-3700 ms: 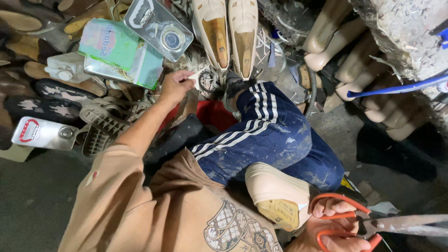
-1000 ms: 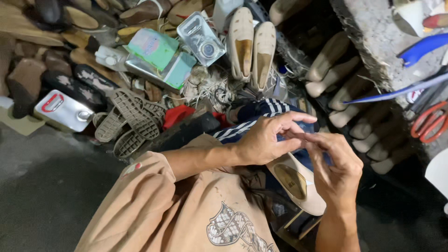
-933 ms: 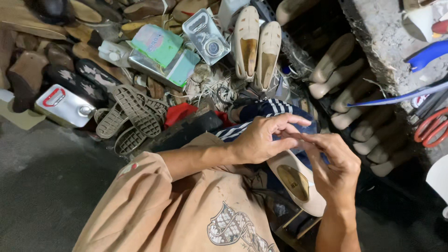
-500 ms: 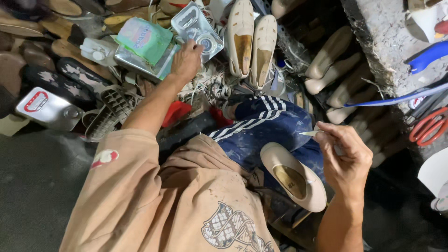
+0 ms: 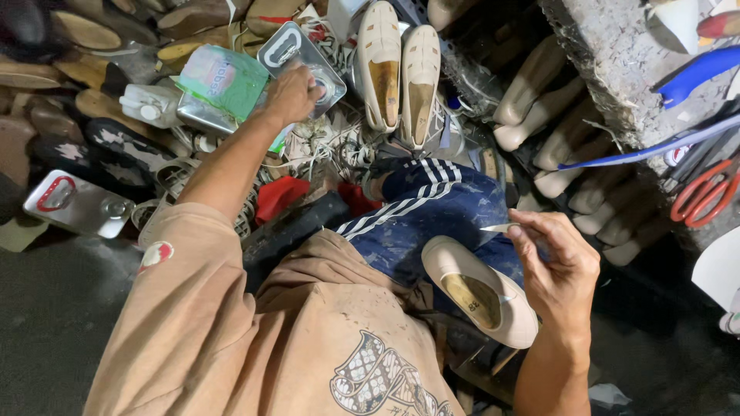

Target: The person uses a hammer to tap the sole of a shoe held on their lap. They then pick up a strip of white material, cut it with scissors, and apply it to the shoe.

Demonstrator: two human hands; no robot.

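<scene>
My left hand reaches forward and rests on a rectangular metal can among the clutter; I cannot tell whether it grips it. My right hand is held over my blue striped trouser leg, pinching a small thin pale pointed piece between thumb and fingers. A cream slip-on shoe lies on my lap just below the right hand, sole opening up.
A pair of cream shoes stands ahead. A green packet, another metal can, soles and sandals lie at left. Shoe lasts are stacked at right below a concrete ledge with orange-handled scissors.
Both hands were together over the lap a second ago. The left hand has since stretched forward to the metal can; the right hand stays over the shoe holding the thin piece.
</scene>
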